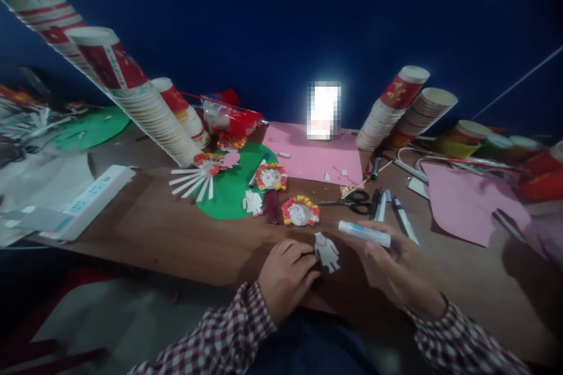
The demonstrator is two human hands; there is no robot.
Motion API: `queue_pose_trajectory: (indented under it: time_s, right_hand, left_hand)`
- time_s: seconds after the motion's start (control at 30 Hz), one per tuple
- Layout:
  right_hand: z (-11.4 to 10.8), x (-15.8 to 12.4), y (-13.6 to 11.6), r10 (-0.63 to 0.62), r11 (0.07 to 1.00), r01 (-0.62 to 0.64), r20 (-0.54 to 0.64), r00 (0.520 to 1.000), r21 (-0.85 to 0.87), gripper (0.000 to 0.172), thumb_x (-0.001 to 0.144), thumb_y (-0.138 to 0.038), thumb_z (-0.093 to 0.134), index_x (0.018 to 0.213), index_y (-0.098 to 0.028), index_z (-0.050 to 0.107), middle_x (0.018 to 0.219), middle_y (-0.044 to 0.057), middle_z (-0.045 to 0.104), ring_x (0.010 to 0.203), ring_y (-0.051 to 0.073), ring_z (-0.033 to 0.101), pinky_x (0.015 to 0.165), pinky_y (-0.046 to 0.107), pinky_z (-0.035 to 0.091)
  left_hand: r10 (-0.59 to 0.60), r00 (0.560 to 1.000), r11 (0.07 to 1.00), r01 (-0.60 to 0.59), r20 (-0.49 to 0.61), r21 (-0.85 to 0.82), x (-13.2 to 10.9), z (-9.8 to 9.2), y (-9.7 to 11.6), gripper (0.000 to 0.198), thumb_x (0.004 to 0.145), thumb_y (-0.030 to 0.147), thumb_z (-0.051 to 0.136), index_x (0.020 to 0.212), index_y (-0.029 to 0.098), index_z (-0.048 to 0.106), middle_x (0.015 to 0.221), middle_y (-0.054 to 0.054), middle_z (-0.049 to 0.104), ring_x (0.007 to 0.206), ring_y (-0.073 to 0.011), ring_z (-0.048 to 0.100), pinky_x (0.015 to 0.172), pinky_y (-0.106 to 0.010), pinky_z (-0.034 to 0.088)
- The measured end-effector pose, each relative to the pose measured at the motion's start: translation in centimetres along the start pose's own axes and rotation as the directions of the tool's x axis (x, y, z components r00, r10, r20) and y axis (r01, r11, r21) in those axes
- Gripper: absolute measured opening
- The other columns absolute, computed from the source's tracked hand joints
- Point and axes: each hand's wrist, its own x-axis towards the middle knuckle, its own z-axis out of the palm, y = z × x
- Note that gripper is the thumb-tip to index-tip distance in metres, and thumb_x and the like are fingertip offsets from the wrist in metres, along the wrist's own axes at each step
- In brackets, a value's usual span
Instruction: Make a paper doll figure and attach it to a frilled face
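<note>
My right hand is closed around a white marker with pale blue print, held above the table with its tip end to the left. Below and left of it, a small white paper figure cutout lies on the wood. My left hand rests beside that cutout, fingers bent and a little apart, fingertips at its left edge. Just beyond are two round paper faces with red-yellow frilled rims, the nearer face and the farther face. A dark maroon cutout and another white cutout lie near them.
Black scissors and several markers lie to the right. Green paper and pink paper cover the table behind. Tall leaning paper-cup stacks stand left, more cup stacks right. A power strip sits at left.
</note>
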Motion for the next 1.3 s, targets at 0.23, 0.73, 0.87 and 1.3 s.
queue_pose_trajectory:
  time_s: [0.23, 0.73, 0.87, 1.3]
  right_hand:
    - [1.8, 2.1, 0.4, -0.092, 0.984, 0.115, 0.161, 0.983, -0.136, 0.016, 0.081, -0.023, 0.058, 0.096, -0.021, 0.060, 0.097, 0.006, 0.066, 0.090, 0.021, 0.063, 0.079, 0.034, 0.051]
    - [3.5, 2.8, 1.1, -0.096, 0.988, 0.118, 0.202, 0.975, -0.103, 0.013, 0.080, -0.024, 0.061, 0.092, -0.021, 0.057, 0.086, 0.003, 0.064, 0.075, 0.017, 0.061, 0.070, 0.028, 0.049]
    - [3.7, 2.8, 1.3, -0.137, 0.984, 0.151, 0.143, 0.980, -0.092, 0.025, 0.078, -0.021, 0.060, 0.098, -0.021, 0.046, 0.090, 0.004, 0.059, 0.076, 0.017, 0.060, 0.070, 0.029, 0.050]
    - [3.4, 3.4, 0.2, -0.259, 0.890, 0.375, 0.390, 0.884, -0.259, 0.012, 0.077, -0.015, 0.057, 0.088, -0.020, 0.055, 0.088, 0.005, 0.061, 0.085, 0.020, 0.058, 0.077, 0.032, 0.046]
  left_hand:
    - [0.000, 0.985, 0.974, -0.039, 0.173, 0.225, 1.1, 1.0, 1.0, 0.054, 0.078, 0.051, 0.061, 0.121, 0.020, 0.049, 0.119, -0.007, 0.053, 0.108, -0.0266, 0.046, 0.090, -0.043, 0.043]
    - [0.067, 0.985, 0.978, -0.097, 0.161, 0.186, 1.1, 1.1, 0.1, 0.034, 0.084, 0.047, 0.055, 0.100, 0.018, 0.054, 0.111, -0.005, 0.058, 0.104, -0.0208, 0.049, 0.091, -0.038, 0.039]
    - [0.062, 0.986, 0.975, -0.094, 0.156, 0.203, 1.1, 1.2, 0.1, 0.034, 0.083, 0.048, 0.056, 0.097, 0.017, 0.054, 0.106, -0.004, 0.057, 0.101, -0.0199, 0.050, 0.089, -0.037, 0.040]
    - [0.057, 0.981, 0.973, -0.096, 0.184, 0.210, 1.0, 1.1, 0.2, 0.039, 0.086, 0.049, 0.051, 0.107, 0.017, 0.054, 0.108, -0.006, 0.057, 0.099, -0.0207, 0.050, 0.091, -0.039, 0.040]
